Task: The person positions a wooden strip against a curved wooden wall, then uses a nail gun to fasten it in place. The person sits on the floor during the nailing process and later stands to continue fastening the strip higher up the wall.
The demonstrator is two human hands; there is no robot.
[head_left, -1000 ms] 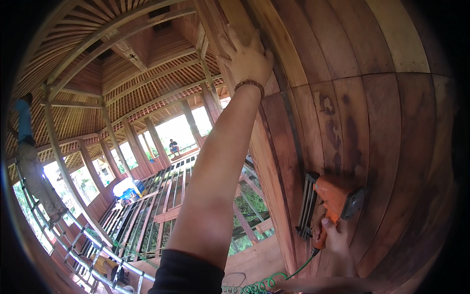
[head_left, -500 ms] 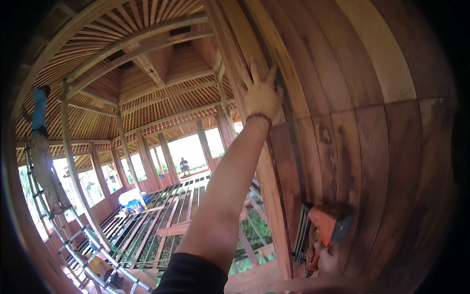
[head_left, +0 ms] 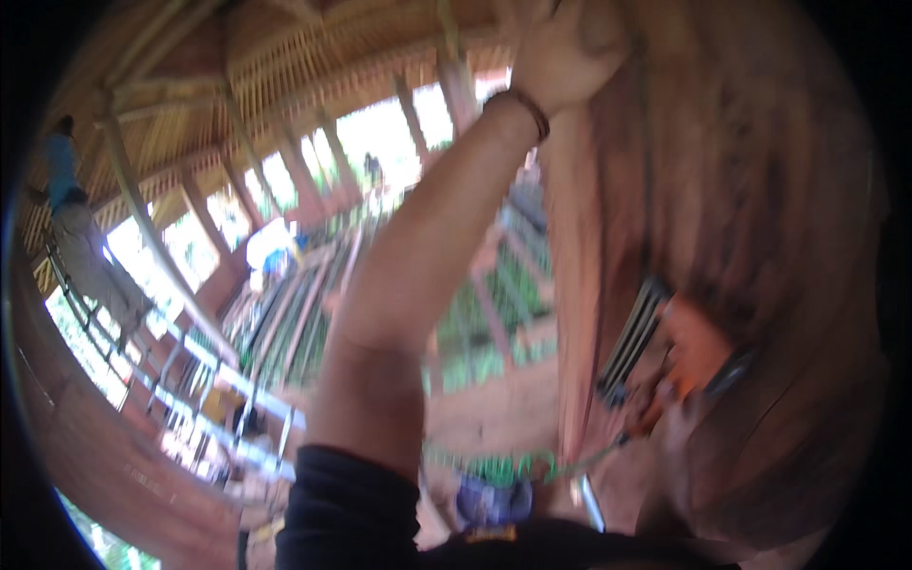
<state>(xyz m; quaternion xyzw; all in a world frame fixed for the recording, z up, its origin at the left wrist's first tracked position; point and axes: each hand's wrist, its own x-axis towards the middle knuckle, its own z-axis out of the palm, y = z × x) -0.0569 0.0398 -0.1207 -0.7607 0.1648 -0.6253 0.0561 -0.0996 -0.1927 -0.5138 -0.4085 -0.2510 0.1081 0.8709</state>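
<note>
Our right hand (head_left: 674,423), at four o'clock, has its fingers wrapped around the handle of an orange nail gun (head_left: 705,344); the tool's body sits toward one o'clock from those fingers, its long dark magazine (head_left: 634,340) toward eleven. At six o'clock we see a green coiled hose (head_left: 489,467) near a blue bucket (head_left: 494,503), whose contents are too blurred to make out. At arm's length, toward one o'clock, we lay our left hand (head_left: 565,62) against the edge of the plank wall (head_left: 760,209), fingers spread, their tips lost to blur. Far off at nine o'clock, a person (head_left: 90,252) stands on a metal ladder (head_left: 252,384).
</note>
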